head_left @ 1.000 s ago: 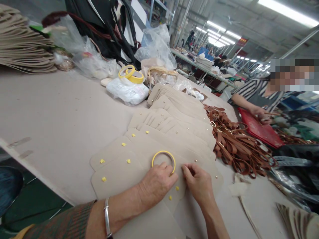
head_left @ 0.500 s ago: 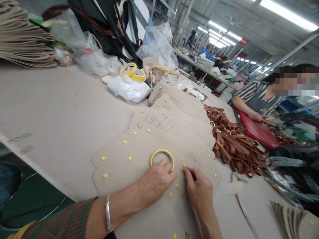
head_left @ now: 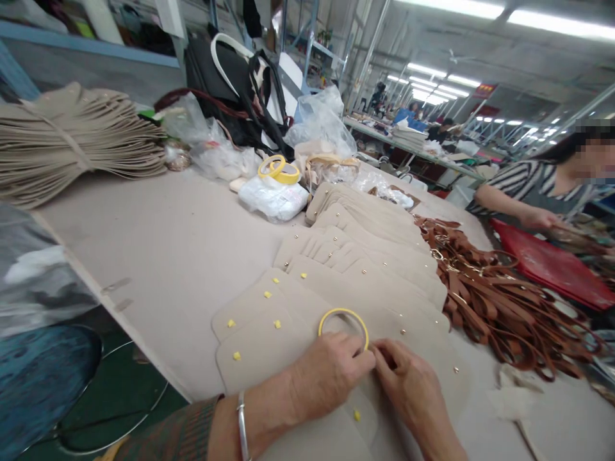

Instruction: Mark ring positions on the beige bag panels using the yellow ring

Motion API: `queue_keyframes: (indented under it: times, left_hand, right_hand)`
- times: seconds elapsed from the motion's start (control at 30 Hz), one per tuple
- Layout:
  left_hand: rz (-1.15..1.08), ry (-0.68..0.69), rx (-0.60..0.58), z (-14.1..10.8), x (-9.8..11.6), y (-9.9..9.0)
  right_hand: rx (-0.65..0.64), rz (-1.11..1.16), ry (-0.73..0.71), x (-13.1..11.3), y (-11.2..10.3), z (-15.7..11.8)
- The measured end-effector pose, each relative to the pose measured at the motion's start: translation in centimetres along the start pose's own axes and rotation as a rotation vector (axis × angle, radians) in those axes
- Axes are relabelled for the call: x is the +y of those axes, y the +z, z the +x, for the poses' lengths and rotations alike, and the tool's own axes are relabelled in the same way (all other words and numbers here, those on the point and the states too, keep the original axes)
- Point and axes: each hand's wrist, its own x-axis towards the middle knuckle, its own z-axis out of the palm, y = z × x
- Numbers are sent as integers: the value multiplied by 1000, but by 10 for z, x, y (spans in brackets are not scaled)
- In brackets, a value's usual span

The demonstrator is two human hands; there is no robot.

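My left hand [head_left: 331,368], with a silver bangle at its wrist, grips a thin roll of yellow tape [head_left: 344,311]. The roll stands on edge over overlapping beige panels [head_left: 269,342]. Against the left fingertips, my right hand [head_left: 408,378] is closed in a pinch; what lies between its fingers is hidden. Small yellow tape pieces [head_left: 277,324] are stuck on the nearer panels. Panels farther back carry small metal studs [head_left: 364,271]. Another tape piece [head_left: 356,415] shows below my left hand.
Brown straps with metal rings [head_left: 485,294] are heaped at the right. Beyond them a co-worker [head_left: 533,186] handles things beside a red item [head_left: 542,262]. Two yellow tape rolls [head_left: 278,169] lie on a white plastic packet [head_left: 273,198]. A tied panel stack [head_left: 77,141] sits far left, near a stool [head_left: 48,384].
My right hand has moved from a tape piece on a panel to my left fingertips at the roll. The view has shifted, showing more of the left side.
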Motion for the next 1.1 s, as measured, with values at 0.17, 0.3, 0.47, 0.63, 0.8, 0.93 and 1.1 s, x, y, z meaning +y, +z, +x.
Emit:
queue_keyframes:
  times: [0.17, 0.3, 0.47, 0.63, 0.8, 0.93, 1.1]
  left_hand:
    - [-172, 8, 106, -4, -1, -11]
    - [-266, 45, 204, -7, 2, -13]
    - [-248, 74, 203, -10, 14, -13]
    - [-285, 75, 135, -15, 26, -14]
    - [-326, -33, 3, -19, 32, -15]
    - [-299, -41, 43, -18, 35, -13]
    - [-212, 81, 157, -14, 45, -11]
  right_hand:
    - [54, 237, -2, -4, -9, -19]
    - [260, 441, -22, -15, -18, -36]
    - [321, 348, -343, -31, -26, -46]
    - [346, 254, -430, -33, -20, -55]
    - [472, 173, -418, -34, -11, -66]
    - [517, 212, -310, -39, -7, -75]
    - [299, 645, 228, -28, -6, -73]
